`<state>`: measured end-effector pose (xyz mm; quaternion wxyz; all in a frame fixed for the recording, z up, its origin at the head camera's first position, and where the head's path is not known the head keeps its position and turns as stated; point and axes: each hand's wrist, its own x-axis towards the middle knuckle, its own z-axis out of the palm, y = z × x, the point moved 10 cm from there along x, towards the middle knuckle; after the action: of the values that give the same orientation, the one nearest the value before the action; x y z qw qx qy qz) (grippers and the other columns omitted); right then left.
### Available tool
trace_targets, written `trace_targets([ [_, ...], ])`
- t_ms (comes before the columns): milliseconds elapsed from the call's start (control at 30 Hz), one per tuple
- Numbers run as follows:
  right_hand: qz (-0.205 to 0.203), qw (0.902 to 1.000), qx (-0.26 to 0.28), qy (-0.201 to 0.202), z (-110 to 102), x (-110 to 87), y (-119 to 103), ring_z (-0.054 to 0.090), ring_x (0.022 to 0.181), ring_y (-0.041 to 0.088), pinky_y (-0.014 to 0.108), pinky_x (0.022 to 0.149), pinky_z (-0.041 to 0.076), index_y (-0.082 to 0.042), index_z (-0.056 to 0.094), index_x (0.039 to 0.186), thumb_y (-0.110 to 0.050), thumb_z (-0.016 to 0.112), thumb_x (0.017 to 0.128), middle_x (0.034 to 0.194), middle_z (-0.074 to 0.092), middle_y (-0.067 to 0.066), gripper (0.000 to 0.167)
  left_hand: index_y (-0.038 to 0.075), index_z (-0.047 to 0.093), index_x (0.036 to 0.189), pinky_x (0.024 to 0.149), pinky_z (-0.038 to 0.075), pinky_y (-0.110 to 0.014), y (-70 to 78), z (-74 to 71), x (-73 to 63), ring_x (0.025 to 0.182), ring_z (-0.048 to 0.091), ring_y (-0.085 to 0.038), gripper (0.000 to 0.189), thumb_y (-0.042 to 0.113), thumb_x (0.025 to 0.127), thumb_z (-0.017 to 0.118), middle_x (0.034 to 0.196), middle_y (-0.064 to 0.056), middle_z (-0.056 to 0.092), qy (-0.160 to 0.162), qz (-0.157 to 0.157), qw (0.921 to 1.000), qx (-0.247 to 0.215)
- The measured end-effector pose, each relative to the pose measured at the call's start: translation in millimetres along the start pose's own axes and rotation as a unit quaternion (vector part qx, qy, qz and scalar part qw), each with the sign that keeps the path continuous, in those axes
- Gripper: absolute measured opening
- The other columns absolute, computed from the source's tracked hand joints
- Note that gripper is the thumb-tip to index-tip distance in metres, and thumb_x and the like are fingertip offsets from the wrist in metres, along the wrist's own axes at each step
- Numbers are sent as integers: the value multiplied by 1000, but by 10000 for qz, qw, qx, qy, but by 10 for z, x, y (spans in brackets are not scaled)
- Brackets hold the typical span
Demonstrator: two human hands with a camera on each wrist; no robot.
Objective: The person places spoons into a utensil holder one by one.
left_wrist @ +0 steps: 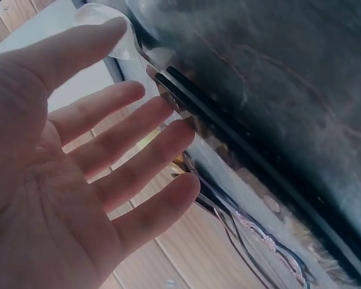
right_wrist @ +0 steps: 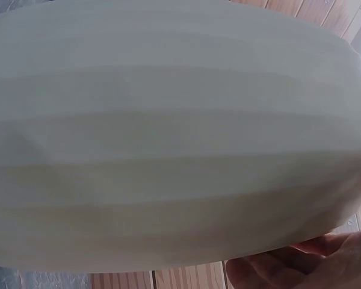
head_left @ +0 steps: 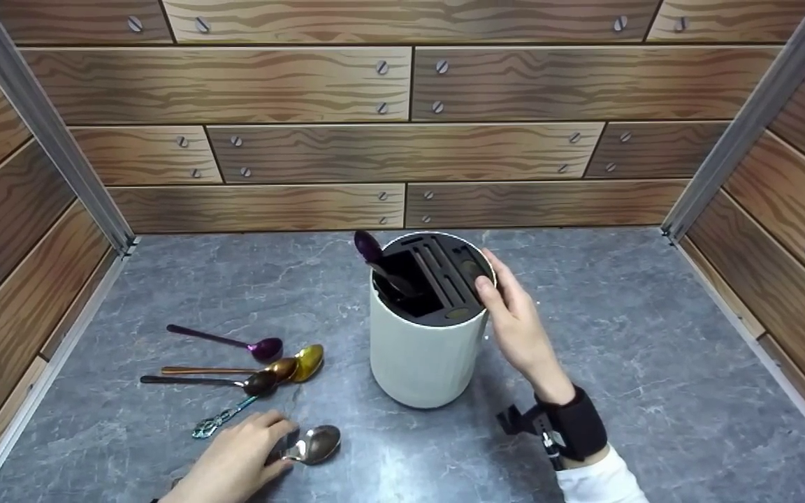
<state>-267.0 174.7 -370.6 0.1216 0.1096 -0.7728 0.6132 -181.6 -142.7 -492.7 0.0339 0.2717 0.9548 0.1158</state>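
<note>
My right hand [head_left: 518, 328] holds the white round utensil holder [head_left: 423, 363] at its right side, thumb at the rim. The holder stands upright with a black slotted insert [head_left: 437, 258]. A dark purple spoon [head_left: 369, 248] leans in its large opening, bowl up. At the front left, my left hand [head_left: 245, 450] is over a silver spoon [head_left: 320, 445] lying on the table. In the left wrist view its fingers are spread and slightly bent, with the spoon's dark handle [left_wrist: 228, 138] beyond the fingertips. The head view hides that handle under the hand.
Left of the holder lie a purple spoon [head_left: 266, 349], a gold spoon [head_left: 309, 362], a copper-coloured spoon [head_left: 214, 370] and a black-handled spoon [head_left: 193, 381]. A teal ornate handle [head_left: 214, 424] lies nearer my left hand. Wood-patterned walls [head_left: 402, 154] enclose the grey table [head_left: 619, 335].
</note>
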Motion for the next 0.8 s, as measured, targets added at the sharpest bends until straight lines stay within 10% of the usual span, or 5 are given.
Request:
trace_targets([
  [267,-42,9999,-98,-19,-15,3,17,44,152,37,3,113,38,6,37,159,-9,45,111,164,44,26,51,17,78,94,64,57,-33,38,-62,-28,82,69,-21,23,18,76,91,95,1,68,516,345,9980,154],
  [800,-16,9999,-135,22,-17,0,20,50,147,40,5,110,41,7,37,158,-9,46,111,161,47,27,51,15,66,76,54,50,-35,9,-20,85,66,67,-24,24,10,76,89,75,3,62,559,-448,9974,97],
])
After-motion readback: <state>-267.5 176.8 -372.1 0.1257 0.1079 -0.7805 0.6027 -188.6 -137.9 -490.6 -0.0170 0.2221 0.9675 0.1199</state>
